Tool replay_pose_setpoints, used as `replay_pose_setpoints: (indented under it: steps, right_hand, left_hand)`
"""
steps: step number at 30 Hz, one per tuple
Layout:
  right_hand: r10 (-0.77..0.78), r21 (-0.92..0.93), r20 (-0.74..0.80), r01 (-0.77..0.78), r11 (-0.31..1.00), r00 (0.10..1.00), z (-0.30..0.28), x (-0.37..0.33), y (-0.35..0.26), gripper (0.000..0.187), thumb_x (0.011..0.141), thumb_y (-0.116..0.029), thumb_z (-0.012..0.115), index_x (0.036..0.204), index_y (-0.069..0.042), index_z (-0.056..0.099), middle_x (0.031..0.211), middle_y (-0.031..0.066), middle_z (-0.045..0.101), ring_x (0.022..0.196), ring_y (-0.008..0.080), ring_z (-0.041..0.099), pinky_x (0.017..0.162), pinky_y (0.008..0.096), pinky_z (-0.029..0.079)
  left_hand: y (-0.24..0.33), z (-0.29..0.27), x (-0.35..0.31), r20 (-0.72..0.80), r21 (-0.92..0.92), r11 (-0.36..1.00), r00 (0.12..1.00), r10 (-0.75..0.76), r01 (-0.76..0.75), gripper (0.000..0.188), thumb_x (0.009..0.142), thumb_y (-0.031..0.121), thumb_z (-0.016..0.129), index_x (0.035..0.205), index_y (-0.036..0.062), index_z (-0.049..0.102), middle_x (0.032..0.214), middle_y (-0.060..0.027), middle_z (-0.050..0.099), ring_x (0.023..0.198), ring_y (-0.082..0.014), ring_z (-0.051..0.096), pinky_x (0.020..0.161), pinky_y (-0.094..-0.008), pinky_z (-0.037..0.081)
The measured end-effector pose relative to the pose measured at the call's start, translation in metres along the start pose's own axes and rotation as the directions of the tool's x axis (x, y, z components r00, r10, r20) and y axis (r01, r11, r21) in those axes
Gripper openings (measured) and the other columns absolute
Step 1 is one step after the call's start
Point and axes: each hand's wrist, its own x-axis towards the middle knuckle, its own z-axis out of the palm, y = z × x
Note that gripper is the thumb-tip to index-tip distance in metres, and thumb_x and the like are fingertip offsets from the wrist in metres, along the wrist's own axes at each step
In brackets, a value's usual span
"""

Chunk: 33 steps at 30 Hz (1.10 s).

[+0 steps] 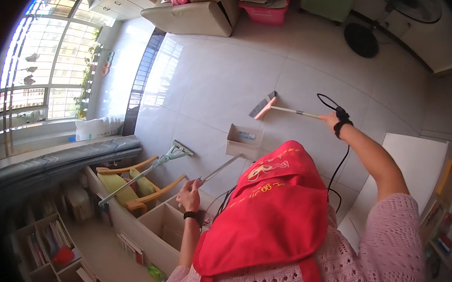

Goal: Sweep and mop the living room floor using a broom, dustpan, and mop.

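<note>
Clock positions are read from the dustpan, with 12 o'clock toward the upper edge of the head view.

Dustpan [242,149]: beige, box-shaped, located on the tiled floor [215,81] near the centre of the view. Its slim grey handle extends toward 7 o'clock.

Left hand [189,194]: at 7 o'clock, fingers wrapped around the upper end of the dustpan handle. A black band [191,215] encircles the wrist.

Broom [292,111]: pink head with grey bristles, positioned just beyond the dustpan at 1 o'clock and apart from it. The bristles point away from the handle; whether they press on the floor cannot be determined. The pale handle runs from the head toward the right hand.

Right hand [330,119]: at 2 o'clock, arm outstretched, closed around the end of the broom handle. A black strap [341,119] with a cable loop is fitted at the wrist.

Surroundings: a squeeze mop [154,164] slants across a wooden-armed chair [157,191] with green cushions at 8 o'clock. A cream sofa [193,19] stands at 11 o'clock, a pink bin [263,15] at 12 o'clock. A red apron [273,215], worn by the person, occupies 5 o'clock.
</note>
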Motion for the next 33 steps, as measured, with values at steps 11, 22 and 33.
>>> replay_pose_setpoints:
  steps: [11, 22, 33]
  right_hand:
    - [-0.111, -0.65, 0.065, 0.127, 0.749, 0.992, -0.101, -0.115, 0.048, 0.064, 0.07, 0.006, 0.049, 0.123, -0.03, 0.043, 0.094, 0.0186, 0.05, 0.097, 0.0366, 0.046, 0.083, 0.0407, 0.038]
    - [-0.065, -0.336, -0.281, -0.035, 0.941, 0.958, -0.064, -0.125, 0.043, 0.047, 0.078, 0.002, 0.042, 0.118, -0.02, 0.046, 0.095, 0.0216, 0.057, 0.091, 0.0384, 0.054, 0.081, 0.0417, 0.043]
    - [0.042, -0.141, -0.116, -0.058, 0.988, 0.992, 0.074, -0.108, 0.045, 0.062, 0.072, 0.007, 0.042, 0.128, -0.018, 0.036, 0.101, 0.0208, 0.055, 0.098, 0.0355, 0.052, 0.084, 0.0387, 0.044]
  left_hand:
    - [0.031, 0.013, -0.009, 0.059, 0.015, 0.997, 0.996, 0.073, -0.074, 0.028, 0.076, 0.035, 0.056, 0.085, 0.0104, 0.066, 0.072, -0.0034, 0.065, 0.067, -0.013, 0.059, 0.069, -0.0254, 0.035]
    - [0.084, 0.021, 0.028, 0.23, 0.112, 0.947, 0.935, 0.271, -0.302, 0.034, 0.076, 0.043, 0.052, 0.087, 0.0137, 0.065, 0.078, -0.0054, 0.066, 0.08, -0.0194, 0.059, 0.082, -0.035, 0.025]
    - [0.122, 0.024, 0.074, 0.36, 0.235, 0.805, 0.818, 0.449, -0.545, 0.034, 0.076, 0.043, 0.051, 0.088, 0.0138, 0.065, 0.075, -0.0067, 0.065, 0.079, -0.0217, 0.059, 0.082, -0.0367, 0.027]
